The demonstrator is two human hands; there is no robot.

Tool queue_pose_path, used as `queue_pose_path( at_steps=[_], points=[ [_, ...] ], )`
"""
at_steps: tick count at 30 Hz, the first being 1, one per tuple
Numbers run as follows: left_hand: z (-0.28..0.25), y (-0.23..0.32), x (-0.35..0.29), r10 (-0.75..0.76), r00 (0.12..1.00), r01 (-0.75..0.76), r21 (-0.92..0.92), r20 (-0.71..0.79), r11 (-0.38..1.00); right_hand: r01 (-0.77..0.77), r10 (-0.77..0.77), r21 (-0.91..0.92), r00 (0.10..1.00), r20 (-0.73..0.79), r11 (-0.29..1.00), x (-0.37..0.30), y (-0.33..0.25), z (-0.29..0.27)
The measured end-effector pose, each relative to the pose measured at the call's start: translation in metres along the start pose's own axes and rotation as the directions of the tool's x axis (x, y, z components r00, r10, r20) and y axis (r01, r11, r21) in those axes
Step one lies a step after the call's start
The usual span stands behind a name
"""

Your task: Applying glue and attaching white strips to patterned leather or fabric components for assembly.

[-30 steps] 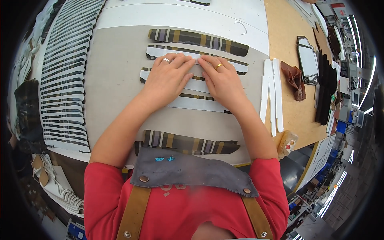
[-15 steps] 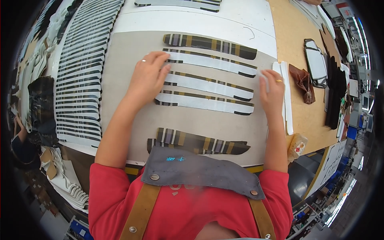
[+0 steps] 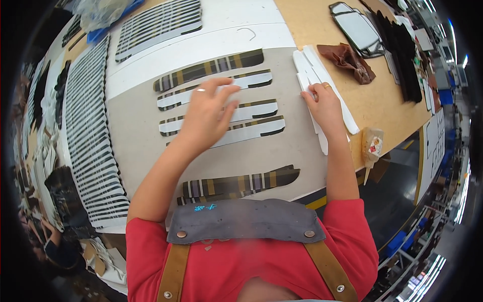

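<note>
My left hand [image 3: 211, 113] hovers over plaid fabric strips with white backing pieces, its fingers apart and nothing held. It partly hides the middle strips; the strip [image 3: 256, 108] and a nearer one [image 3: 271, 126] show to its right. Farther back lies a plaid strip [image 3: 221, 66] without any visible white piece. My right hand [image 3: 324, 105] is at a pile of long white strips [image 3: 338, 106] at the mat's right edge. Its thumb and fingers are pinched together on a white strip there. More plaid strips [image 3: 236, 183] lie close to my apron.
Overlapping white-and-plaid strips [image 3: 95, 136] run along the left, with another group [image 3: 158, 30] behind. At right on the wooden tabletop [image 3: 387, 105] are crumpled brown leather [image 3: 347, 60], framed pale panels [image 3: 354, 27] and a wrapped block [image 3: 372, 143] at the edge.
The view has swung to the right. My right hand has moved from the strips' right ends to the white pile. My left hand has shifted rightward over the plaid strips.
</note>
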State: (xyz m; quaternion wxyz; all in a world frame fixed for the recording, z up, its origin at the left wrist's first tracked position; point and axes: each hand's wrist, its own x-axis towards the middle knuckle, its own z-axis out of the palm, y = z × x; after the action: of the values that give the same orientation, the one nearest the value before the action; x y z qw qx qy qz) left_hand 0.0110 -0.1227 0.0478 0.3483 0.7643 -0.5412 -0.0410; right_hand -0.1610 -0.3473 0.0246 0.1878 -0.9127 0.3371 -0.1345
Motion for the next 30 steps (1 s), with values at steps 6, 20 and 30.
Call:
queue_pose_path(
  at_steps=[6, 20, 30],
  points=[
    [0.078, 0.03, 0.041, 0.364, 0.909, -0.368, -0.02, 0.206, 0.93, 0.013, -0.016, 0.057, 0.999, 0.049, 0.998, 0.002, -0.001, -0.006],
    [0.118, 0.041, 0.066, 0.403, 0.866, -0.482, 0.279, 0.295, 0.831, 0.52, 0.434, 0.752, 0.615, -0.659, 0.405, -0.041, 0.054, -0.152],
    [0.0, 0.098, 0.053, 0.163, 0.971, -0.038, -0.567, 0.172, 0.823, 0.386, -0.134, 0.493, 0.872, -0.471, 0.78, -0.049, -0.062, -0.092]
  ],
)
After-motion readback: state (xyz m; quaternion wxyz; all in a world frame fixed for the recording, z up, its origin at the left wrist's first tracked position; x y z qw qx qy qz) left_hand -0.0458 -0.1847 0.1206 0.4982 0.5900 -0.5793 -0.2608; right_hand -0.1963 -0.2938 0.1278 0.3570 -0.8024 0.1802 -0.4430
